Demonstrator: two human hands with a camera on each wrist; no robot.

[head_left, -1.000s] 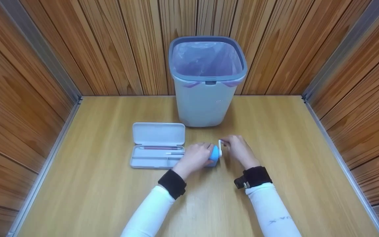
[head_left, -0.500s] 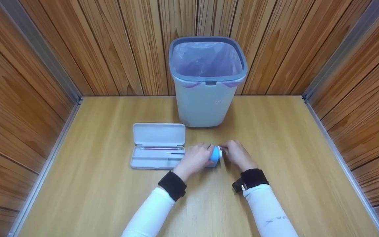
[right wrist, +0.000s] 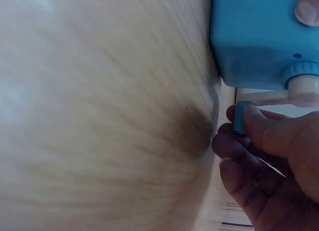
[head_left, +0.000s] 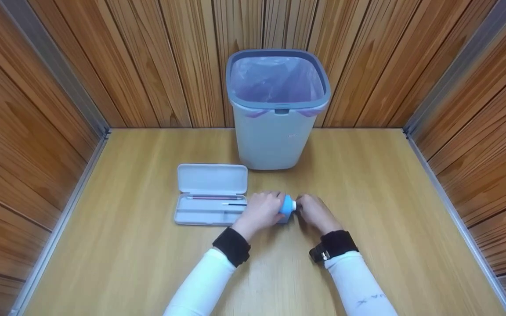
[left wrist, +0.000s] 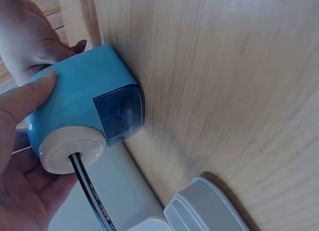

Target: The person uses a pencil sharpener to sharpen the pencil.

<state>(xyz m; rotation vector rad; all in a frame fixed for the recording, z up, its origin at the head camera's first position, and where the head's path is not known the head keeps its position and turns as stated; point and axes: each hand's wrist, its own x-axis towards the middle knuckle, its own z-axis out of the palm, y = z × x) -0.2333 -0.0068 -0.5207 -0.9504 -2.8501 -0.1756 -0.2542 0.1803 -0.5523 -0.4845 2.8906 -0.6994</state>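
My left hand [head_left: 262, 210] grips a blue crank pencil sharpener [left wrist: 82, 84] on the table, thumb on one side and fingers on the other. A dark pencil [left wrist: 92, 191] is stuck into the round white front of the sharpener; its back end reaches left over the open pencil case [head_left: 212, 178]. On the other side, my right hand [head_left: 319, 215] pinches the blue knob [right wrist: 239, 118] of the white crank arm [right wrist: 264, 98] between thumb and fingers. A dark see-through drawer [left wrist: 119, 114] shows low on the sharpener.
A reddish pencil [head_left: 213, 198] lies in the case's upper compartment. Behind the hands stands a grey waste bin [head_left: 275, 138] with a clear bag liner. Wood-panelled walls [head_left: 147, 66] enclose the table [head_left: 125, 245] at the back and sides.
My right hand has turned the crank from pointing up, moving slightly down and toward me. My left hand and the sharpener stay in place.
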